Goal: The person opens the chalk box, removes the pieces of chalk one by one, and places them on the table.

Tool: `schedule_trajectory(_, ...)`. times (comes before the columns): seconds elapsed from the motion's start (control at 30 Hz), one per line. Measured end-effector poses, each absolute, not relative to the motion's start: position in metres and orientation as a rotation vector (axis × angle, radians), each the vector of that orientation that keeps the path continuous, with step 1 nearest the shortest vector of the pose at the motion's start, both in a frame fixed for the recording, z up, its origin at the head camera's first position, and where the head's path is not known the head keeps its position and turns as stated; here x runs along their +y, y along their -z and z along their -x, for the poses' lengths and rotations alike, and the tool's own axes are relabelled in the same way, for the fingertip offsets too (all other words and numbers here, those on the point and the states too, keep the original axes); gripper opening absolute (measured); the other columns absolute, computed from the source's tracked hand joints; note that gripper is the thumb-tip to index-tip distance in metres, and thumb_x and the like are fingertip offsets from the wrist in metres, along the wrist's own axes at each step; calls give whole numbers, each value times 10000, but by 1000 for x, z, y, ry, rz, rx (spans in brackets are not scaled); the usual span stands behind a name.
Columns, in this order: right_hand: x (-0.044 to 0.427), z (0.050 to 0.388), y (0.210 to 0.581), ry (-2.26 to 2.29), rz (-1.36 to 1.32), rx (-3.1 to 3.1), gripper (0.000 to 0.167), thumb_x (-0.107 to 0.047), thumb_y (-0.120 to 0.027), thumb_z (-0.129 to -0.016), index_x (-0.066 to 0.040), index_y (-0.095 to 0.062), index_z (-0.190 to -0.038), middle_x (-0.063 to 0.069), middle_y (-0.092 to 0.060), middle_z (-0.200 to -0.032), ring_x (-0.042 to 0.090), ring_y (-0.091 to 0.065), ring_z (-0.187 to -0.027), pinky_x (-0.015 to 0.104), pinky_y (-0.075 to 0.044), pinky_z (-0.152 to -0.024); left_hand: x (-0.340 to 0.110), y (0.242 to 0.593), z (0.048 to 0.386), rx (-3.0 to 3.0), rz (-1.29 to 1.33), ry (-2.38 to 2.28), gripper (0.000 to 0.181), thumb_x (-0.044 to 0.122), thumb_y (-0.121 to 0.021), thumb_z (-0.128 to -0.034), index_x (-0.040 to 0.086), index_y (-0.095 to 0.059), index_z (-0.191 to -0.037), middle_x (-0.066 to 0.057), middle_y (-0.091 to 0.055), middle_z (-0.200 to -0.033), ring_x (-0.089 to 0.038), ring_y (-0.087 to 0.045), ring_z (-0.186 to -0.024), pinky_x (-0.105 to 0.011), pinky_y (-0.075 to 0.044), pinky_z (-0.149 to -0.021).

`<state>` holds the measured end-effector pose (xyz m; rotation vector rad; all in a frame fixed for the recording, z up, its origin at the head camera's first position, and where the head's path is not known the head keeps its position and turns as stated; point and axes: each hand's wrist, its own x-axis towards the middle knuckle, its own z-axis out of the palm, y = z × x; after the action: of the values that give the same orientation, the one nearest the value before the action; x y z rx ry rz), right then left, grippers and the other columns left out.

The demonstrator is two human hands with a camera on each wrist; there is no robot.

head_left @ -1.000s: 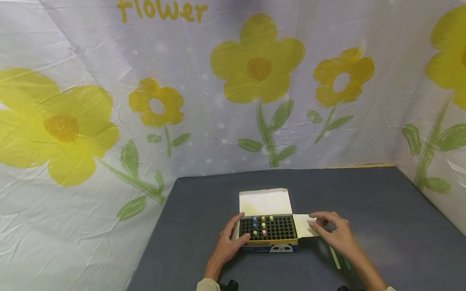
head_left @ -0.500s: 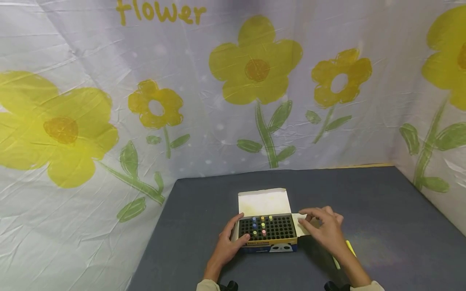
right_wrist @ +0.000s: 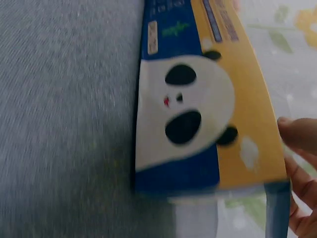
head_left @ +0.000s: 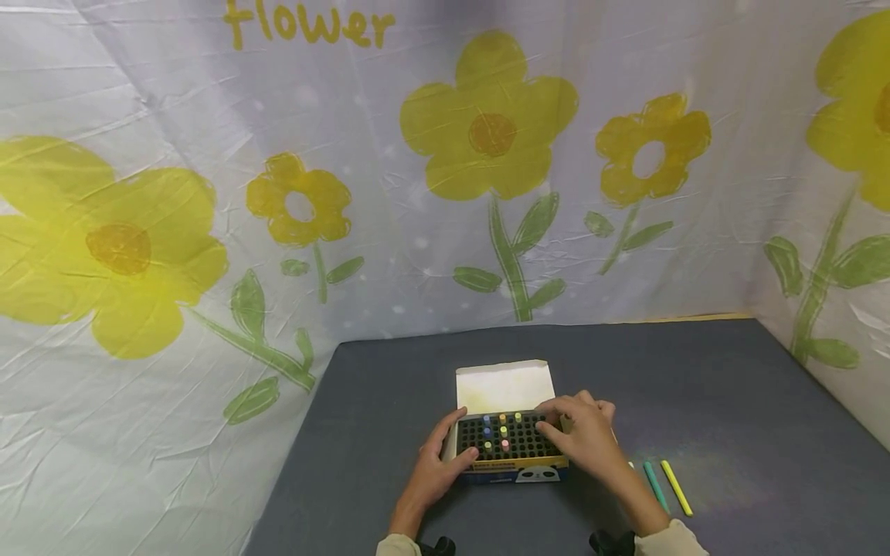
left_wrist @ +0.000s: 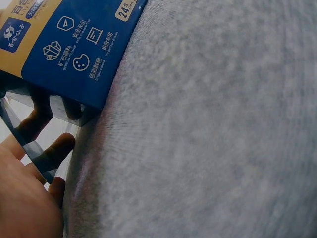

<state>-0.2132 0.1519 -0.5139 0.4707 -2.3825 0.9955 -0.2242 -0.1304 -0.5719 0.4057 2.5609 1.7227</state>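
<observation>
A blue and yellow chalk box (head_left: 490, 466) with a panda on its front stands open on the table in the head view. Several coloured chalk sticks (head_left: 504, 445) poke up from its black holed insert (head_left: 523, 444). My left hand (head_left: 436, 463) grips the box's left end, its thumb over the near edge and index finger at the far edge. Its fingers show beside an end flap in the left wrist view. Over the right part of the insert is my right hand (head_left: 584, 432), thumb and index finger bent and apart. No chalk shows between them.
The box's white lid (head_left: 504, 386) stands raised at the back. On the dark table (head_left: 389, 386), right of the box, lie a teal chalk stick (head_left: 655, 485) and a yellow one (head_left: 677, 487). Another stick's tip shows beside my right wrist. A flower-printed cloth (head_left: 417, 270) hangs behind.
My right hand has moved left from beyond the right end flap to over the insert, and its forearm now uncovers the teal and yellow sticks. My left hand has stayed on the box.
</observation>
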Motion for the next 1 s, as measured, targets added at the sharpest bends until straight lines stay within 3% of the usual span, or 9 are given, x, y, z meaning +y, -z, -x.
schedule_trajectory(0.17, 134, 217, 516, -956, -422, -2424, 216, -133, -893, -750, -181, -788, -933, -123, -658, -735, 76, -363, -752, 445, -130, -830, -131, 573, 225, 2547, -419, -1733, 649, 353, -740, -929, 416, -445, -1504, -31, -397, -1619, -360, -390, -1480, -631, -406, -1059)
schedule_trajectory(0.53, 114, 219, 517, -829, -248, -2504, 143, -186, -900, -756, -173, -794, -849, -50, -629, -687, 146, -394, -744, 629, -250, -916, -131, 573, 225, 2519, -441, -1755, 651, 335, -729, -938, 403, -437, -1515, -51, -395, -1616, -357, -426, -1444, -598, -426, -1035)
schedule_trajectory(1.0, 101, 223, 514, -739, -125, -2519, 144, -227, -912, -736, -149, -797, -775, 20, -681, -692, 233, -469, -760, 636, -276, -863, -132, 573, 226, 2531, -440, -1749, 649, 339, -729, -938, 414, -435, -1512, -35, -392, -1620, -349, -417, -1455, -597, -426, -1034)
